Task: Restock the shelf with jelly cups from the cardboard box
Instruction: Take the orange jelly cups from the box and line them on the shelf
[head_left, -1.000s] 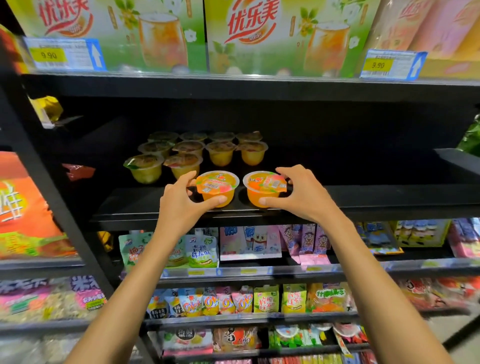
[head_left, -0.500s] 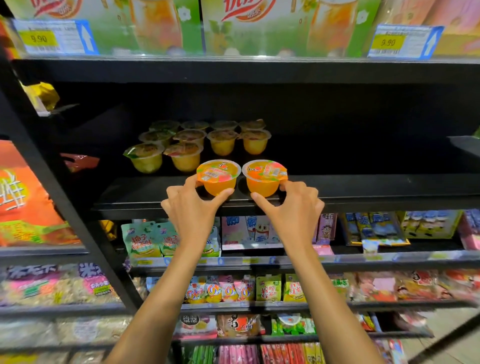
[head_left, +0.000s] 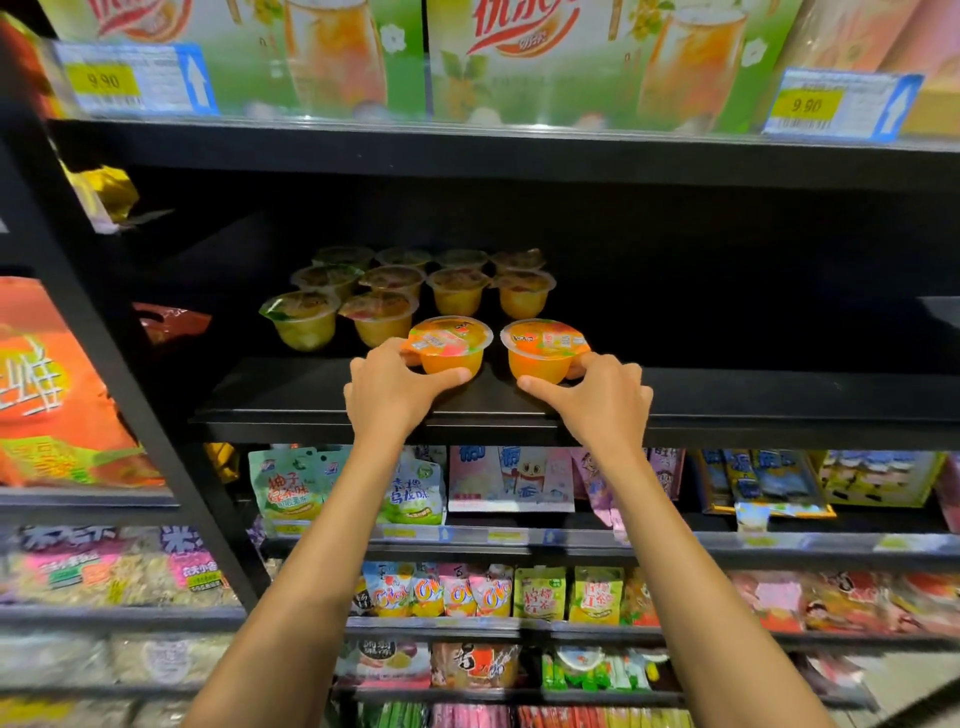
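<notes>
Moved: left orange cup (head_left: 449, 345) and right orange cup (head_left: 543, 348) both sit deeper on the shelf (head_left: 753, 400) than a second ago, and the hands have gone in with them.
Left hand (head_left: 387, 387): thumb in front, fingers round the far side, gripping the left orange cup below its rim.
Right hand (head_left: 602, 400): same deal, thumb and fingers wrapped round the right orange cup.
Orange ones: 2, upright, lids up, side by side with a small gap between them. They're near the front of the black board and look like they're resting on it.
Yellow cups (head_left: 457, 291): 10 further back, in rows of 4, 4 and 2. The front 2 sit just left of and behind the left orange cup.
Total: 12 jelly cups on this level.
Up top: 2 green drink boxes (head_left: 322, 52), plus 2 price tags (head_left: 130, 78), both reading 9.90.
</notes>
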